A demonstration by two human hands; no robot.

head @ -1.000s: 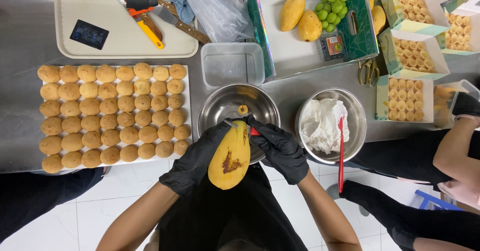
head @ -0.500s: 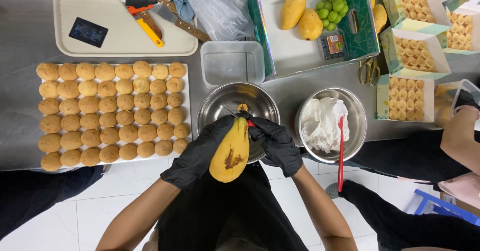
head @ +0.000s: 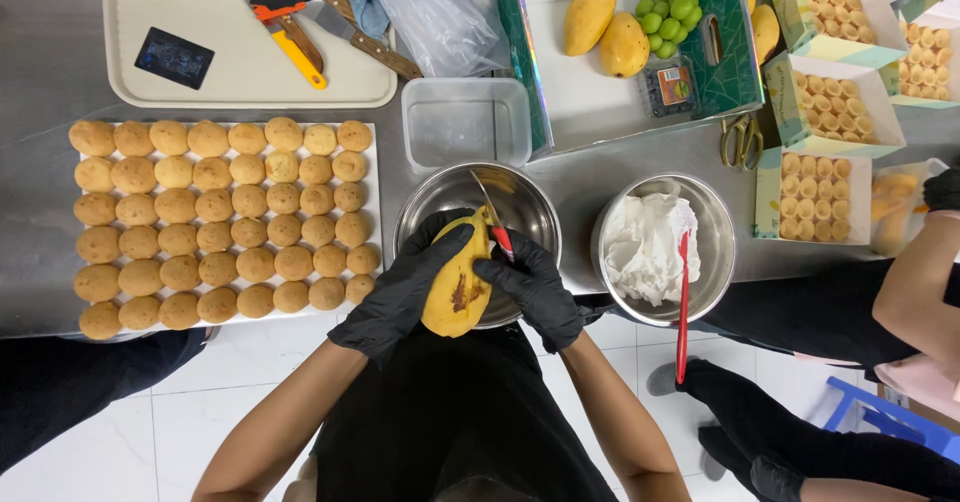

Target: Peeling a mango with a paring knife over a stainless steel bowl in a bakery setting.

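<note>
The black-gloved left hand [head: 405,287] wraps its fingers around a yellow, brown-spotted mango [head: 458,287], held over the near rim of an empty round steel bowl [head: 440,197]. The black-gloved right hand [head: 530,287] grips a red-handled knife [head: 493,220], blade at the mango's top. Beyond sits a clear rectangular plastic tub [head: 466,122]
</note>
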